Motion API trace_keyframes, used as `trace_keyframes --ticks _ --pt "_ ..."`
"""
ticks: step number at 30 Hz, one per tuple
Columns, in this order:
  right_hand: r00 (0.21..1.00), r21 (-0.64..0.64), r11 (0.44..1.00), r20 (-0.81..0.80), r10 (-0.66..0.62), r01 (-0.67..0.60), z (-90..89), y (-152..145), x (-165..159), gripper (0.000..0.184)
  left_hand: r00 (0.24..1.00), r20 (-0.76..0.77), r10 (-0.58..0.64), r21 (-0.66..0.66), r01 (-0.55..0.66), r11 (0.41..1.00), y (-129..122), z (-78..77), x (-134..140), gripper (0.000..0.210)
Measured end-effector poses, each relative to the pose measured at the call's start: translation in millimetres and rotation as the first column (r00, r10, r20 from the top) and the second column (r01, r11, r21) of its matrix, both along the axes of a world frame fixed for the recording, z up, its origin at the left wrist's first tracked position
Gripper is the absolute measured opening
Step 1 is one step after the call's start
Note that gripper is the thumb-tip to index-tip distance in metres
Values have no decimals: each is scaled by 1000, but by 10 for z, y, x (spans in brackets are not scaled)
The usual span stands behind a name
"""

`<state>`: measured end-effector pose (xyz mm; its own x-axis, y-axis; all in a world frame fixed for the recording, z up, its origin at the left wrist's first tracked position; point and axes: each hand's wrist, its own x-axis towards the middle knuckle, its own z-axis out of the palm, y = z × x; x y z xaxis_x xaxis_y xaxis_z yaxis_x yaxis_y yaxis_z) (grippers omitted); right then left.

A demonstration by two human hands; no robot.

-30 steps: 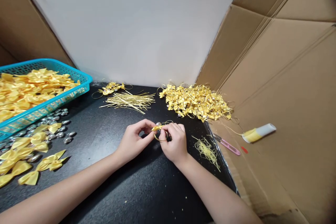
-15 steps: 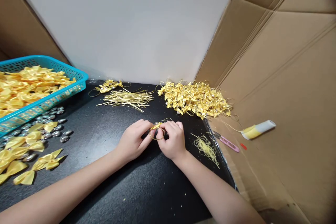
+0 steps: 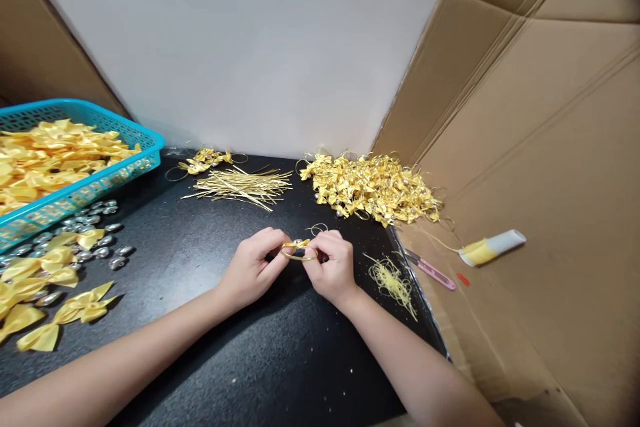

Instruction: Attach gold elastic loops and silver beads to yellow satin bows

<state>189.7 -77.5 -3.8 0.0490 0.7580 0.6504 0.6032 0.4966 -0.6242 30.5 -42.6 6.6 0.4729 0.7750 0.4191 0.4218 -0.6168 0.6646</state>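
Pinching a yellow ribbon bow (image 3: 304, 244) and gold loop (image 3: 300, 258) above the black counter (image 3: 250, 373), the left hand (image 3: 256, 263) and right hand (image 3: 331, 265) clamp their grip at opposite ends; uneven tugging could twist the bow askew.

One camera sits on the person's head. It looks forward and down at the left hand (image 3: 254, 267) and right hand (image 3: 331, 267), quite close. The black table (image 3: 240, 360) spreads below (the blue basket (image 3: 100, 185) gets cut off at the left edge), and a pale wall (image 3: 260, 40) fills the top.
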Motion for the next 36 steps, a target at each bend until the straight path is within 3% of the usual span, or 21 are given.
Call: trace_keyframes --ticks 5,10,15,25,30,36 --pt "999 48 999 36 14 -16 3 -13 -3 30 999 34 2 -32 -1 999 -26 -5 3 25" --pt "992 50 997 109 -59 54 -34 -28 -15 29 987 78 140 13 -142 990 -104 8 -5 31" --pt "977 99 990 179 -115 99 -55 -28 -18 28 992 54 115 123 -121 985 -123 -11 -5 17" --pt "958 111 987 252 -140 115 -79 -13 -31 28 990 13 144 90 -144 985 -87 -60 2 20" --pt "957 115 991 275 -97 68 -95 -6 -44 29 996 -43 81 59 -78 995 -71 -58 3 26" --pt "974 76 994 206 -96 82 -85 -6 -39 31 996 10 89 38 -90 995 -68 -45 -4 26"
